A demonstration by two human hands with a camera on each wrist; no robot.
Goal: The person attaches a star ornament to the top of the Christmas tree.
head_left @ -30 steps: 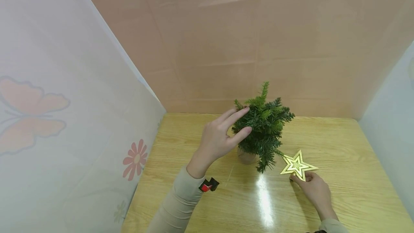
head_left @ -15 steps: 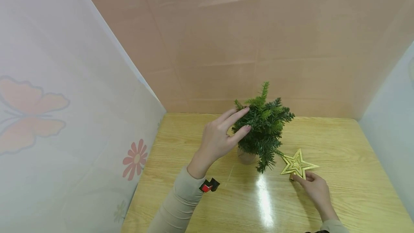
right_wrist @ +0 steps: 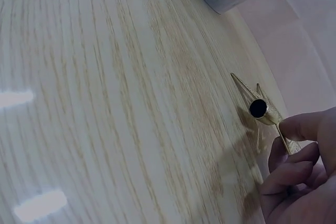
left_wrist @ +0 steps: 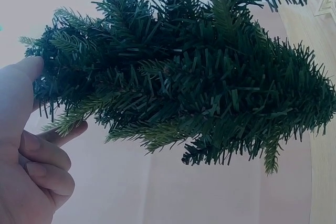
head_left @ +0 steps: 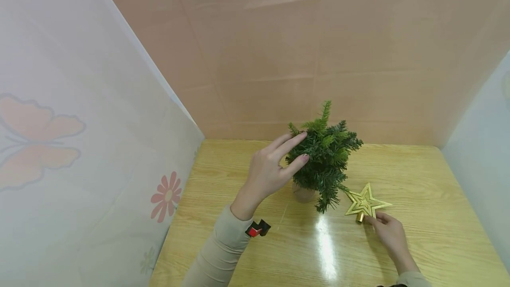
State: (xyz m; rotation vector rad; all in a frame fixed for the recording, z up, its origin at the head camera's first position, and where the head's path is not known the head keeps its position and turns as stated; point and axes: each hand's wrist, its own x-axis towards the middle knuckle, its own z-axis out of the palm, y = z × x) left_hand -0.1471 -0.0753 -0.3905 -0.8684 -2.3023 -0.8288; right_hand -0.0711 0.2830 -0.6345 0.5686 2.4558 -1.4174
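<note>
on the wooden table (head_left: 418, 180), as the head camera has it, a small green tree (head_left: 324, 158) stands on its pale base (head_left: 303, 194), with a gold star (head_left: 364, 202) just beside a low branch (head_left: 341, 187); whether the two touch is not plain. the left hand (head_left: 263, 172) is at the tree's left side, forefinger and thumb straight and spread wide at the foliage; i cannot tell whether they grip or only rest there. the right hand (head_left: 391, 234) pinches the star by a lower point, the gold socket (head_left: 360, 217) showing beside the thumb.

from the left wrist, needles fill most of the view. the thumb meets the foliage on one side, another fingertip shows behind a light sprig (left_wrist: 79, 116), and two fingers curl below. for steadying, light pressure close to the stem should serve better than squeezing the outer needles, which would probably bend.

from the right wrist, the star is nearly edge-on, held narrowly between thumb and fingers, with the socket's dark mouth uncovered, which seems right. a pinch close to the socket should resist twisting, and drawing the points clear of the branch would likely avoid a snag.
</note>
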